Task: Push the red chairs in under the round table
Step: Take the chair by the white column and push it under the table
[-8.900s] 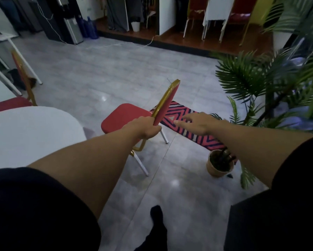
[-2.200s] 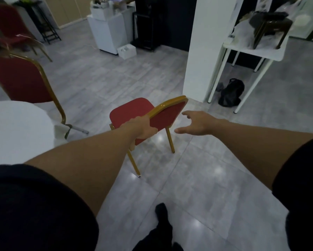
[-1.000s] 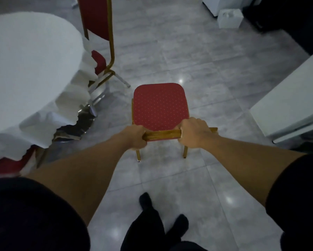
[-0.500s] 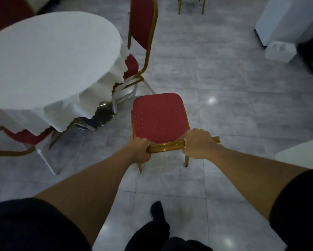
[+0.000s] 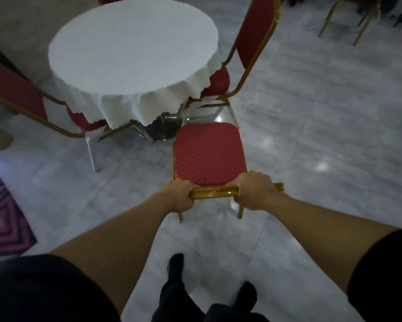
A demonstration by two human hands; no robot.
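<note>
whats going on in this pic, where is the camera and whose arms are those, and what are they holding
There is no machine here. The camera is worn on a person's head and looks forward and down, so the two bare arms reaching out from the bottom edge are that person's own, and the dark feet at the bottom are theirs too.

The left hand and the right hand are both closed around the gold top rail of a red chair, seen from above and behind. Its seat faces the round table, which wears a white cloth with nothing on top. The seat's front edge is near the cloth's hem but not yet under it.

Two other red chairs already sit tucked in: one on the left and one on the right. A patterned rug lies at the left edge of the grey tiled floor.
</note>
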